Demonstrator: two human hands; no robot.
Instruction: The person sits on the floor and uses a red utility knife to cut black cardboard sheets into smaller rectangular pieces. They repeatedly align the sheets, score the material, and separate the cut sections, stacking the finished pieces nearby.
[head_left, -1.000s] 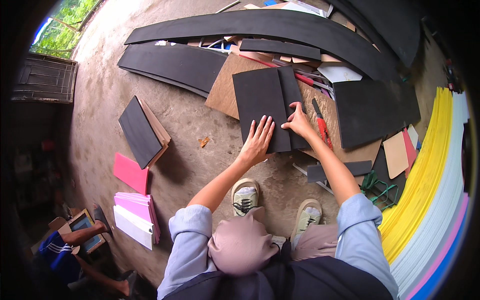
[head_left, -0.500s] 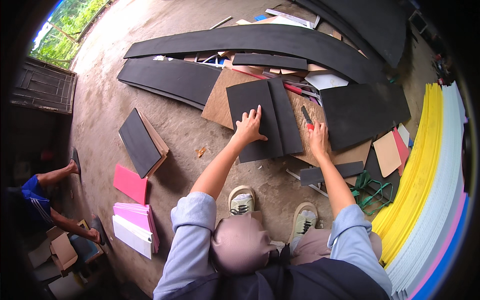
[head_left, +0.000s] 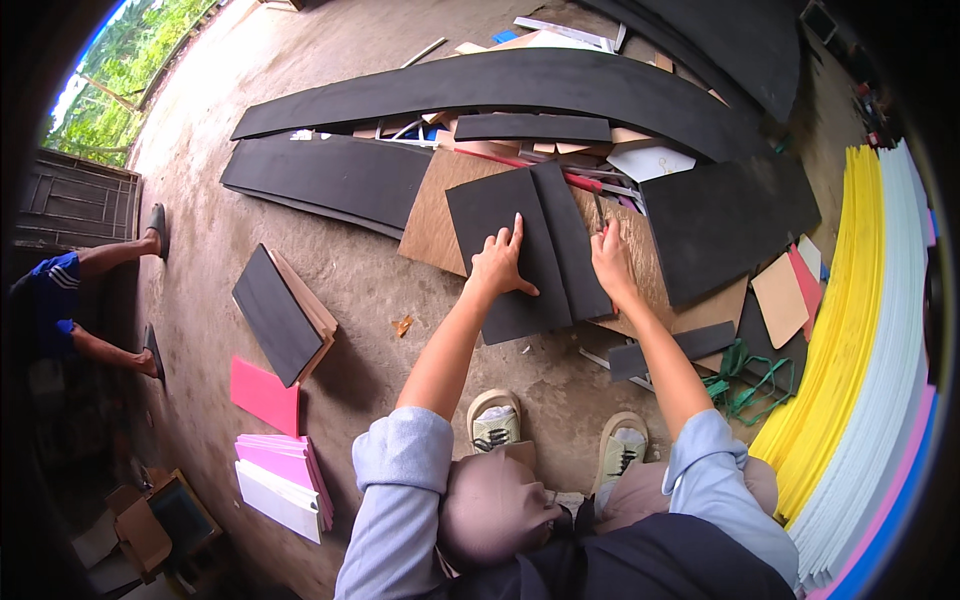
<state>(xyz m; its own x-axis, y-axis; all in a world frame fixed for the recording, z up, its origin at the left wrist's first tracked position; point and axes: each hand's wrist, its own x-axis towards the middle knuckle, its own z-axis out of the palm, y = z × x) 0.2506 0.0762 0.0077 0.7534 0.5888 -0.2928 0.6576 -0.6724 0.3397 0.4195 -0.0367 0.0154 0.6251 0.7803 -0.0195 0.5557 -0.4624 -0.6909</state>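
Concrete floor (head_left: 385, 270): rough grey-brown ground, lit from a leafy opening at far left; black foam sheets and scraps cover the far side.
Foam panel (head_left: 488, 200): matt black, lying at mid-scene on a brown board (head_left: 432, 215), its near end past the board's edge; it adjoins a narrower black strip (head_left: 578, 245) on its right.
Panel handling: probably light and bendable, a little grippy, its edges easily nicked; best held by a flat palm, or lifted by the overhanging near edge.
Left hand (head_left: 497, 265): grip spread, fingers stretched and thumb out, resting on the panel and closed around nothing.
Right hand (head_left: 613, 265): grip curled around a utility knife (head_left: 600, 210), blade pointing to the far side, over the board right of the strip; whether it touches the board I cannot tell.
Knife handling: likely small, rigid and sharp; the handle, mostly hidden by fingers, is the place to hold.
Cardboard carton (head_left: 142, 535): near left corner, flaps raised; too dark to tell its contents.
Loose stacks: black-and-tan sheets (head_left: 278, 315), a red sheet (head_left: 265, 395) and pink sheets (head_left: 285, 462) at left; tall yellow sheets (head_left: 825, 345) at right.
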